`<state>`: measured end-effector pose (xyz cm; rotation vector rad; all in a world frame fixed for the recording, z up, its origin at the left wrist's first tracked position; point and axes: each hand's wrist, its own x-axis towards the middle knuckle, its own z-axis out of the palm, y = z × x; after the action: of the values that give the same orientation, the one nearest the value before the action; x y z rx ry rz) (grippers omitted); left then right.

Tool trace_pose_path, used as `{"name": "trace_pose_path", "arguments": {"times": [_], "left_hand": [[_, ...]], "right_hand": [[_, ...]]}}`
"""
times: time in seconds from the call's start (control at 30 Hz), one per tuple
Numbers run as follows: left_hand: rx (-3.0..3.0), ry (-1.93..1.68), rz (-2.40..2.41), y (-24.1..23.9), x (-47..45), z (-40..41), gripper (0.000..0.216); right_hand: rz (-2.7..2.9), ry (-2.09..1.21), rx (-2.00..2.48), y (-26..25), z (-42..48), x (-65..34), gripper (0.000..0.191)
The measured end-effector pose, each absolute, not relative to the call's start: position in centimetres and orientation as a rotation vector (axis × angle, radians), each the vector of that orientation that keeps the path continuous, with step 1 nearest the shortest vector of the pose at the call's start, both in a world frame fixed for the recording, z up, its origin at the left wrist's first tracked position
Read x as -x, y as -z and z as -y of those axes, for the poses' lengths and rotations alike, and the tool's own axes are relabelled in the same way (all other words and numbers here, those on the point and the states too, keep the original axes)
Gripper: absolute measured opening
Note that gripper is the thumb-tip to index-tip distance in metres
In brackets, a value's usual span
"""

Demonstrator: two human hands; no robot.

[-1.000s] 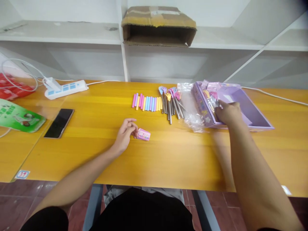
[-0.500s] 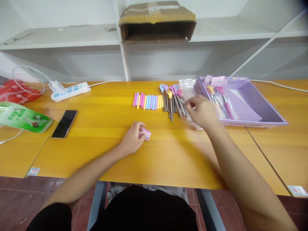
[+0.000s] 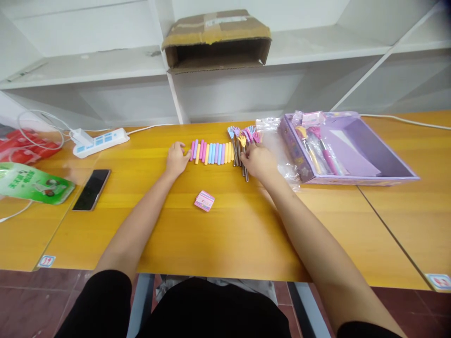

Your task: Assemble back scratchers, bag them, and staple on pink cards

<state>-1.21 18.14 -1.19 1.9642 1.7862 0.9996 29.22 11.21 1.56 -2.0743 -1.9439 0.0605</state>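
Note:
My left hand point(image 3: 177, 159) rests at the left end of a row of pastel tube handles point(image 3: 210, 153). Its thumb and forefinger are apart, by the outermost pink handle. Over a pile of hand-shaped back scratchers point(image 3: 242, 141) with metal rods, my right hand point(image 3: 260, 160) has its fingers closed around a rod, partly hiding the pile. A small pink printed card point(image 3: 204, 201) lies on the table in front, untouched.
On the right, a lilac box point(image 3: 380, 155) holds bagged back scratchers, with clear plastic bags point(image 3: 273, 124) beside it. A phone point(image 3: 91, 190), a power strip point(image 3: 102, 142) and a green pouch point(image 3: 38, 183) lie left. A cardboard box point(image 3: 218, 37) stands on the shelf.
My left hand has let go of the pink card and moved up-left to the handle row. My right hand has moved left from the plastic bags onto the back scratchers.

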Motion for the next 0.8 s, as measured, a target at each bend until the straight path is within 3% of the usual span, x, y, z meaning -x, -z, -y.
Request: {"name": "trace_pose_path", "arguments": {"times": [0.23,0.8], "left_hand": [[-1.983,-0.997,-1.798,2.9,1.9,-18.9,0.023],[-2.049,-0.759,-1.88,1.4,1.3,-18.2,0.028]], "right_hand": [[1.769,-0.073,2.181,-1.4,-12.1,-32.1,0.043],[1.696,-0.127,2.26,-0.4,-13.2,-33.7,0.027]]}}
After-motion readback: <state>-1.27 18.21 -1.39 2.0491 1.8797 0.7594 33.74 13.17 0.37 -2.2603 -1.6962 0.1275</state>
